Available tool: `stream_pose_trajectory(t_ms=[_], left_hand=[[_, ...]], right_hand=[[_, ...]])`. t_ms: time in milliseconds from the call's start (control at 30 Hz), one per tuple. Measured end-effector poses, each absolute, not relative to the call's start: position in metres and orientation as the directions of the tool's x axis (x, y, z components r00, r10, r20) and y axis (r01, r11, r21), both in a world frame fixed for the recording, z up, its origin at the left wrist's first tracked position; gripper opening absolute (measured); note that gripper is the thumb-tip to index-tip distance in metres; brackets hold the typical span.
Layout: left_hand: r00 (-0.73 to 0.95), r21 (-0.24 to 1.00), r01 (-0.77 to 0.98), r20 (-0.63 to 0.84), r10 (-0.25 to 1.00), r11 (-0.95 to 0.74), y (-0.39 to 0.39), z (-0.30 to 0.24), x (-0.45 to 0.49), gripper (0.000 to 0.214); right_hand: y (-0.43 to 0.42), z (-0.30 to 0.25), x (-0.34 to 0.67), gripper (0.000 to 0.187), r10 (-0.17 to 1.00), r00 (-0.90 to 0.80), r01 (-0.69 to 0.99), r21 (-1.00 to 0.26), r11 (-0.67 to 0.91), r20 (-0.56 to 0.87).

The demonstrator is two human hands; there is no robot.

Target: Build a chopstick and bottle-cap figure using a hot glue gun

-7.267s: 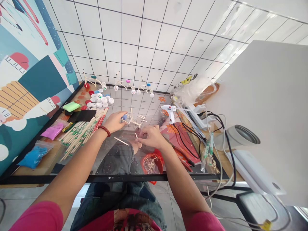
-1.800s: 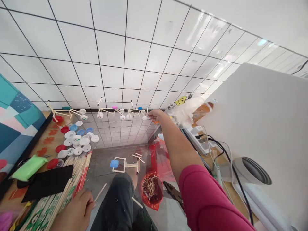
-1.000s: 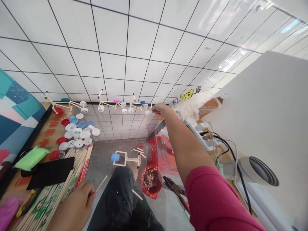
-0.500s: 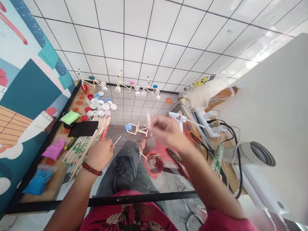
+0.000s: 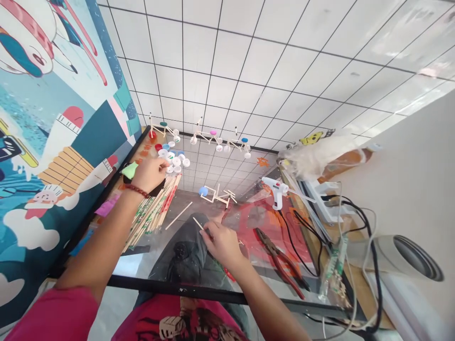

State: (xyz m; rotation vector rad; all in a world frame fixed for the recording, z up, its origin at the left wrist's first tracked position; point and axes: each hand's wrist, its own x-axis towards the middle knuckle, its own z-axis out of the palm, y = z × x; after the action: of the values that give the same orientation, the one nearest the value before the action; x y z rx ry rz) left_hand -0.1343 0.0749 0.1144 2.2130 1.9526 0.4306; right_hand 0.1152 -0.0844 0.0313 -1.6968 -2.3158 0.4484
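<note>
My left hand (image 5: 151, 174) reaches over the pile of white, blue and red bottle caps (image 5: 177, 161), fingers closed at its near edge; whether a cap is between the fingertips is hidden. In my right hand (image 5: 223, 241), thumb and fingers pinch a thin wooden stick (image 5: 198, 223) above the glass top. A loose stick (image 5: 178, 215) lies on the glass between the hands. Beyond my right hand is a small stick frame (image 5: 216, 196) with a blue cap (image 5: 203, 191) at one end. A bundle of chopsticks (image 5: 152, 213) lies below my left hand.
Three stick models with cap wheels (image 5: 213, 136) stand along the back edge. To the right are a white glue gun (image 5: 276, 189) with its cable and red-handled pliers (image 5: 282, 265). Bags of green clay (image 5: 130, 170) and pink clay (image 5: 108, 205) lie at the left.
My left hand has moved forward to the caps, away from the short stick it held. My right hand has come down and left, now with a stick. The view has shifted.
</note>
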Motion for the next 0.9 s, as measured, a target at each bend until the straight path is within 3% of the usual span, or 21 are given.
stream_pose_trajectory(t_ms=[100, 233, 467, 633, 733, 800, 900], left_hand=[[0.240, 0.202, 0.936, 0.234, 0.942, -0.289, 0.112, 0.103, -0.116, 0.037], [0.374, 0.042, 0.923, 0.145, 0.916, -0.384, 0.136, 0.093, -0.100, 0.038], [0.452, -0.071, 0.891, 0.059, 0.890, -0.448, 0.143, 0.081, -0.110, 0.034], [0.456, -0.074, 0.890, 0.140, 0.879, -0.449, 0.136, 0.094, -0.117, 0.042], [0.443, 0.090, 0.875, 0.251, 0.861, -0.476, 0.102, 0.112, -0.112, 0.044], [0.342, 0.362, 0.817, 0.322, 0.883, -0.449, 0.066, 0.117, -0.103, 0.042], [0.226, 0.783, 0.547, 0.203, 0.953, -0.296, 0.011, 0.107, -0.085, 0.050]], right_hand=[[-0.093, 0.029, 0.116, 0.015, 0.936, -0.339, 0.862, -0.366, 0.350, 0.095], [-0.111, 0.027, 0.125, 0.015, 0.921, -0.336, 0.832, -0.397, 0.388, 0.198], [-0.118, 0.017, 0.134, 0.015, 0.890, -0.355, 0.788, -0.421, 0.450, 0.287], [-0.111, 0.016, 0.134, 0.017, 0.887, -0.369, 0.796, -0.398, 0.456, 0.278], [-0.111, 0.015, 0.136, 0.016, 0.887, -0.372, 0.794, -0.401, 0.456, 0.273], [-0.111, 0.014, 0.136, 0.017, 0.889, -0.375, 0.794, -0.403, 0.455, 0.264], [-0.111, 0.013, 0.137, 0.018, 0.887, -0.388, 0.791, -0.405, 0.459, 0.250]])
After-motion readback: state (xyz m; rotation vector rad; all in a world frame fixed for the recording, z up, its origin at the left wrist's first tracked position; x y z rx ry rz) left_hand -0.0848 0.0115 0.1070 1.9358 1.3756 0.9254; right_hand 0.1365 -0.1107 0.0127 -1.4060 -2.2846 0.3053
